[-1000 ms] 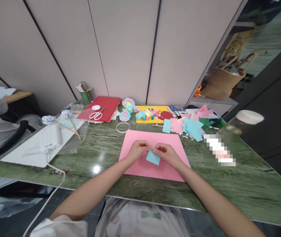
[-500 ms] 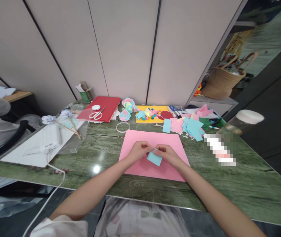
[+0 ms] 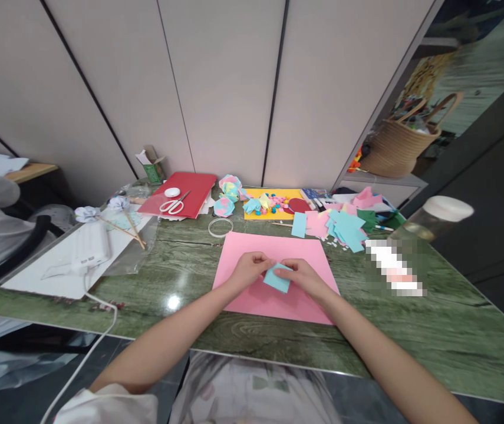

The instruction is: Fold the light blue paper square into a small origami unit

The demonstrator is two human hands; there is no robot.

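Blue paper (image 3: 276, 282) partly behind hands (image 3: 301, 273)

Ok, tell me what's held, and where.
A light blue paper: the right hand pinches it near the upper edge, thumb on top; the left hand seems to pinch its top corner.

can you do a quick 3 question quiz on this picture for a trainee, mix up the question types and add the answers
1. Multiple choice: what colour is the small paper in the right hand? a) yellow b) light blue c) white
2. True or false: the pink sheet lies beneath the left hand.
3. Short answer: which cutting tool lies at the far side of the table, to the left of the yellow sheet?

Key: 1. b; 2. true; 3. white-handled scissors.
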